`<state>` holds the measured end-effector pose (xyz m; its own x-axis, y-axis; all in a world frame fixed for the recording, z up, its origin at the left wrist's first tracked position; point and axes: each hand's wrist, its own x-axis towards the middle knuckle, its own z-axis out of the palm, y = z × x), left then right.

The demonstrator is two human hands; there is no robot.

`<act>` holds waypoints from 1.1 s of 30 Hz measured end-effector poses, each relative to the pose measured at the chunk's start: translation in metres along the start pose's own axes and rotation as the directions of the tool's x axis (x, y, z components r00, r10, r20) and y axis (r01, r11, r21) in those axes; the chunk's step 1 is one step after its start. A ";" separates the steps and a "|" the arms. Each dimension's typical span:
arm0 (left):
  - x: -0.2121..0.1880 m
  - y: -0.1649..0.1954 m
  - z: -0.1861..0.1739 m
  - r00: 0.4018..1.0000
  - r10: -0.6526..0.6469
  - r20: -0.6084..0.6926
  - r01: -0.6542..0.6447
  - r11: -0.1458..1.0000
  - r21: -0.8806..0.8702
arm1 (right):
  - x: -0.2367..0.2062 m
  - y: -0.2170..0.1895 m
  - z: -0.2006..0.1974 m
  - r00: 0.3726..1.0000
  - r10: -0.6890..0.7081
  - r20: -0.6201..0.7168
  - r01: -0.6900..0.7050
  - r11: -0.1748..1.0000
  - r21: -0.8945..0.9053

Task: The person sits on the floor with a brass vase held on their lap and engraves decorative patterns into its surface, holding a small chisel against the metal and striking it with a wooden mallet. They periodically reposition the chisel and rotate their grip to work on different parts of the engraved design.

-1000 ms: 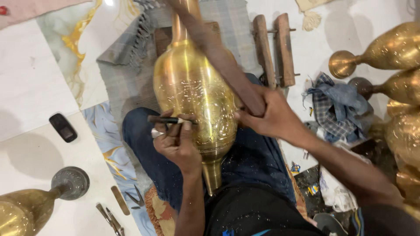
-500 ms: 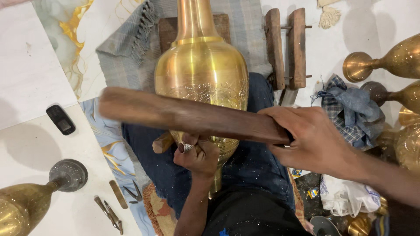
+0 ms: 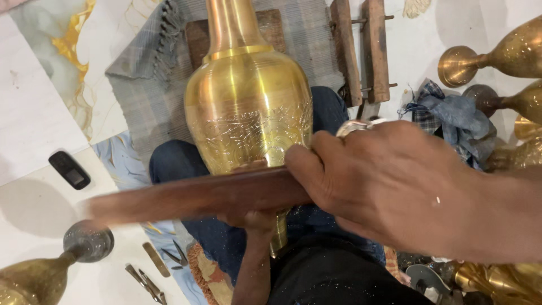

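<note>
On the pale tiled floor (image 3: 39, 118), a grey cloth (image 3: 152, 96) under it, the brass vase (image 3: 248, 107) lies across your lap. Your right hand (image 3: 389, 186) grips a wooden stick (image 3: 197, 197); your left hand (image 3: 254, 217), mostly hidden, touches the vase, grip unclear.

The tall golden brass vase (image 3: 248, 107) shines yellow, plain on its neck and shoulder, with a band of fine engraved scrollwork around its belly. The long wooden stick (image 3: 192, 197) across it is dark reddish brown. Beneath lies a grey woven cloth (image 3: 141, 96) with a fringed edge. The floor (image 3: 34, 113) is white tile, with one marbled tile veined in gold at its far left corner. A small black phone (image 3: 69, 170) lies at the floor's left edge. A blue checked rag (image 3: 451, 118) sits beside more golden brass vases (image 3: 508, 56) at the right edge.
</note>
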<state>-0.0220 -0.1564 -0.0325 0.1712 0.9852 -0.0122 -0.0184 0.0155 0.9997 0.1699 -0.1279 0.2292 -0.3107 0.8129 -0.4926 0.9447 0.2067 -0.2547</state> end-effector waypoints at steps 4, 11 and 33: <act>0.004 0.004 0.006 0.994 -0.037 0.104 0.104 0.626 -0.773 | 0.009 -0.007 -0.007 0.936 0.118 0.331 -0.127 0.992 0.004; -0.004 -0.002 0.000 0.992 -0.016 0.128 0.063 0.924 -0.376 | 0.013 -0.011 -0.020 0.893 0.123 0.432 -0.069 0.988 -0.138; 0.006 0.003 0.010 0.989 0.087 -0.117 -0.118 0.951 -0.286 | 0.009 -0.008 -0.012 0.947 0.077 0.313 -0.053 0.995 -0.084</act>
<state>-0.0116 -0.1519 -0.0295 0.0525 0.9960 0.0729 -0.3198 -0.0524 0.9460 0.1610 -0.1160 0.2366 -0.2543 0.6149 -0.7464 0.9654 0.2080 -0.1576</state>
